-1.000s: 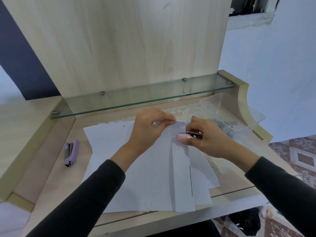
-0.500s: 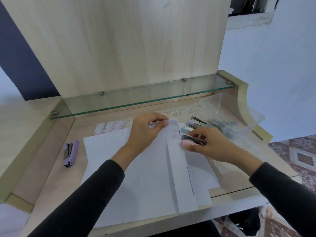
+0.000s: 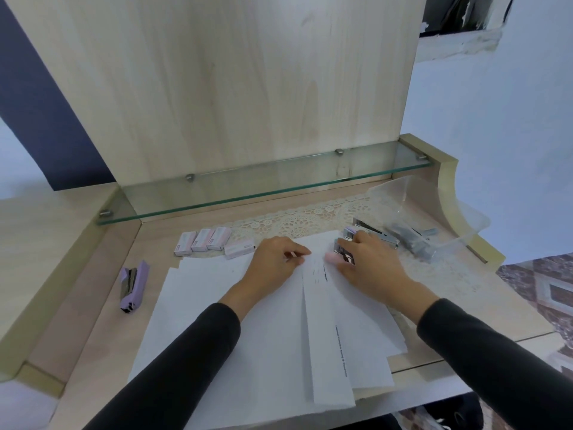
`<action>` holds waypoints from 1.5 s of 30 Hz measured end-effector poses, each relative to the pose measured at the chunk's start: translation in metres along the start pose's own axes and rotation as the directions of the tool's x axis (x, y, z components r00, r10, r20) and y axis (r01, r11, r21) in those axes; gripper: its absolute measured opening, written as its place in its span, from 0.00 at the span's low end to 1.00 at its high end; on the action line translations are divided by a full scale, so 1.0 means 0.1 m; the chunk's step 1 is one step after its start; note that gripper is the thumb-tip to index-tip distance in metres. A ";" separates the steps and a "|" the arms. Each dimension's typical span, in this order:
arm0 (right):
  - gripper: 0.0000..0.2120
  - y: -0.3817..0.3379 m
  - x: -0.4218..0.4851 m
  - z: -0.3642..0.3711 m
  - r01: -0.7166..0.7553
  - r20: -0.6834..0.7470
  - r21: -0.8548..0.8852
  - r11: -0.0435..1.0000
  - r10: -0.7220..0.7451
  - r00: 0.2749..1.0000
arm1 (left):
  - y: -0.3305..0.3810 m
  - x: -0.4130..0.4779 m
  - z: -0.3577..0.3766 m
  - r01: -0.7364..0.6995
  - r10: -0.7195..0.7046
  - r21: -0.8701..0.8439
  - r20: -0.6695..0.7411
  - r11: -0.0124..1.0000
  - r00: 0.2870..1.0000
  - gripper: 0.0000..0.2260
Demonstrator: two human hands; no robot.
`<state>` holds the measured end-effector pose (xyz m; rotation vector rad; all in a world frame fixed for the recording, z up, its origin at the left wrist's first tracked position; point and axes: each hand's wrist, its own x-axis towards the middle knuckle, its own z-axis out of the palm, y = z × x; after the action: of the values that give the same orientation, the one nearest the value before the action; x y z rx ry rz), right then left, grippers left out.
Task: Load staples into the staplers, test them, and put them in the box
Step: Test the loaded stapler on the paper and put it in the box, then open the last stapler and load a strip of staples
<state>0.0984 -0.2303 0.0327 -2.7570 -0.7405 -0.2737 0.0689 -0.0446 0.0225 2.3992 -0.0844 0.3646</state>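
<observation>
- Table point(image 3: 102, 308) front: loose paper stack point(image 3: 217, 336) spread flat, likely scrap for test stapling.
- Folded sheet point(image 3: 325, 352) lies on top of the stack with its narrow end pointing away; dark marks near that end look like staples already driven in, too small to be sure.
- Left hand point(image 3: 273, 262) rests on the paper, fingers curled and pinching the folded sheet's far end, probably to keep it from sliding during a test.
- Right hand point(image 3: 369, 268) has its fingers wrapped over the pink stapler point(image 3: 339, 256), nose at the sheet's far edge just beside the left fingertips; it looks like the test step, or just after a press.
- Purple stapler point(image 3: 133, 285) lies on the bare table left of the paper, well apart from both hands, apparently waiting its turn.
- Staple boxes point(image 3: 203, 242) sit in a row beyond the paper, within the left hand's reach for loading.
- A metal stapler point(image 3: 376, 234) lies open just behind the right hand, likely awaiting staples.
- Clear box point(image 3: 434, 193) at far right holds dark staplers point(image 3: 412, 240); it is close to the right hand, so the drop-off would be short.
</observation>
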 end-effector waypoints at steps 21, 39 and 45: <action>0.11 -0.24 -0.16 0.01 0.260 0.045 -0.296 0.919 -0.259 0.965 | -0.42 -0.39 -0.73 0.129 -0.107 0.040 -0.350 0.991 0.931 0.04; 0.16 -0.30 -0.21 0.24 0.257 -0.178 -0.113 0.960 -0.274 0.945 | -1.21 -1.23 -1.35 0.379 -0.192 0.284 -0.517 0.881 0.834 0.17; 0.16 -0.29 -0.21 0.27 0.254 -0.200 -0.107 0.961 -0.272 0.941 | -1.07 -1.17 -1.35 0.567 -0.347 0.276 -0.563 0.776 0.750 0.23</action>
<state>0.0685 -0.2082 0.0082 -2.6400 -1.0594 -0.6561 -0.0581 0.1199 0.0182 2.5531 0.9188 0.7952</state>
